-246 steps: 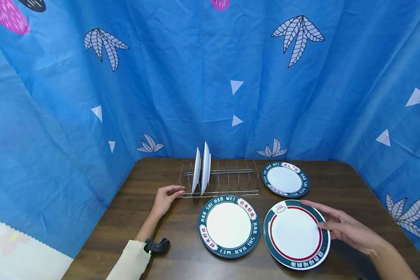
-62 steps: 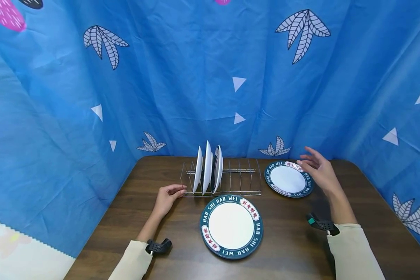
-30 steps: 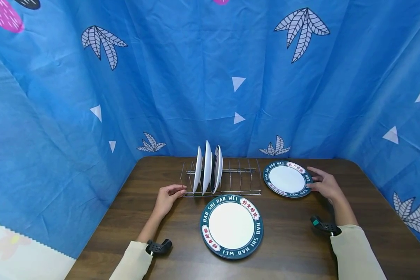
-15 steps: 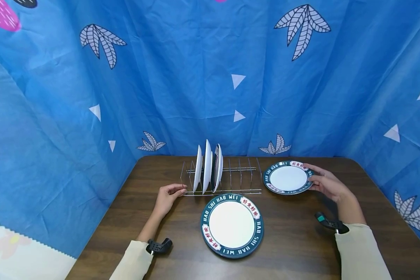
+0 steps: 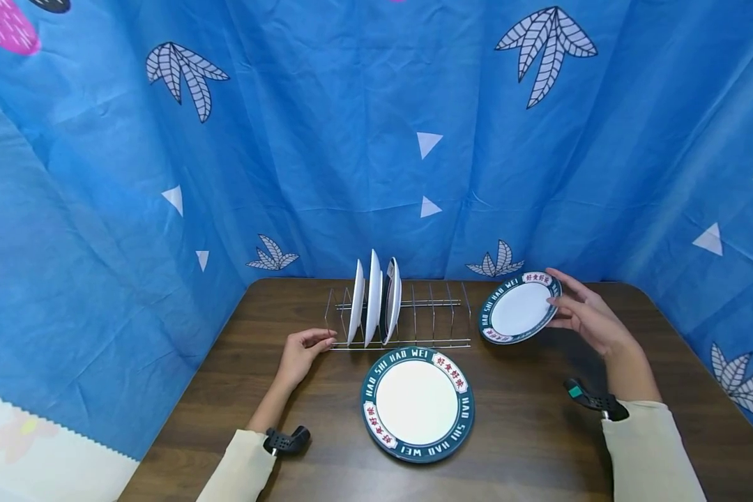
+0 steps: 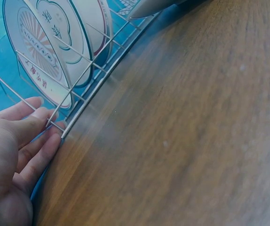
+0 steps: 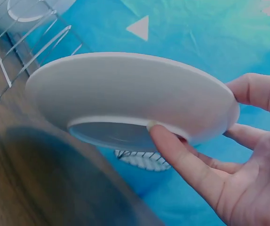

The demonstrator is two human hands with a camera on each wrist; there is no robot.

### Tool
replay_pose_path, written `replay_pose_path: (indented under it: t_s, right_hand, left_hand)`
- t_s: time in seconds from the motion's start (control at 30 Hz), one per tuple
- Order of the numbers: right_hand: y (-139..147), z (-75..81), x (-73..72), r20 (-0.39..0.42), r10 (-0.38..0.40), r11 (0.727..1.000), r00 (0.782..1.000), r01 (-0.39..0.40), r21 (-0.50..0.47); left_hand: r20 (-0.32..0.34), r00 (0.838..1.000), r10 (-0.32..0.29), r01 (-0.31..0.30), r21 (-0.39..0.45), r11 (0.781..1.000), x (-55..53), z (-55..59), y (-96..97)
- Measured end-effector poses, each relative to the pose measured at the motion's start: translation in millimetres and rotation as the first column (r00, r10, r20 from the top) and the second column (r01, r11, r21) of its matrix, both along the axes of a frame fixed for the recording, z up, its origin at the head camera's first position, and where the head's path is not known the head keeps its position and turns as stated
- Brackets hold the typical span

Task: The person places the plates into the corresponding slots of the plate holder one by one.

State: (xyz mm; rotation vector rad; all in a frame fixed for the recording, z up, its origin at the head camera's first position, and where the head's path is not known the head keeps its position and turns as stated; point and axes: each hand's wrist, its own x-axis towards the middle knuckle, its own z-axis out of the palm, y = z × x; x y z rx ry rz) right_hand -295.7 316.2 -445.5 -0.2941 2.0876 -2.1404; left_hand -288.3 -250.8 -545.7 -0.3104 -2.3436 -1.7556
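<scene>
A small white plate [image 5: 519, 310] with a green lettered rim is tilted in the air, gripped at its right edge by my right hand [image 5: 591, 321]. From the right wrist view its white underside [image 7: 130, 89] shows, one fingertip against the foot ring. My left hand [image 5: 301, 354] pinches the front left end of a wire dish rack [image 5: 436, 343]. Three plates stand on edge in the rack: one at left [image 5: 355, 303], a taller one [image 5: 373, 296] and a dark-rimmed one [image 5: 392, 300]. In the left wrist view, fingers and thumb close around the rack's end wire.
A larger plate [image 5: 417, 404] with a green lettered rim lies flat on the brown wooden table [image 5: 514, 446], just in front of the rack. Blue patterned cloth [image 5: 326, 139] hangs behind and along the sides. Slots to the right in the rack hold no plates.
A red-ringed plate has left the table's right side, and a third plate stands in the rack. My right hand took the small plate's edge, then lifted and tilted it. The left hand stayed.
</scene>
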Motion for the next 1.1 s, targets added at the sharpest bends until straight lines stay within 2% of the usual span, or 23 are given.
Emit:
replay_pose_path:
  t_s: [0.33,0.63,0.9,1.0,1.1]
  right_hand:
    - [-8,27.3,12.7,-0.085,-0.074,0.997,0.994,0.076,0.022]
    - [-13,39.1,18.6,-0.125,-0.089,0.996,0.988,0.089,-0.007]
    - [-22,48.5,22.7,-0.122,-0.11,0.993,0.986,0.105,-0.044]
    - [-27,51.7,25.3,-0.126,-0.111,0.993,0.986,0.103,-0.063]
    - [-31,54.5,28.1,-0.144,-0.102,0.993,0.984,0.091,-0.077]
  left_hand:
    - [0.012,1.0,0.003,-0.003,-0.008,1.0,0.4,0.5,0.2]
    - [0.022,1.0,0.007,-0.007,0.007,1.0,1.2,1.0,0.8]
    - [0.05,0.999,0.009,-0.009,0.0,1.0,1.2,1.6,0.4]
    - [0.053,0.999,0.006,-0.005,-0.015,1.0,3.8,6.5,2.3]
    - [0.047,0.999,-0.006,0.007,-0.021,1.0,9.8,17.1,6.4]
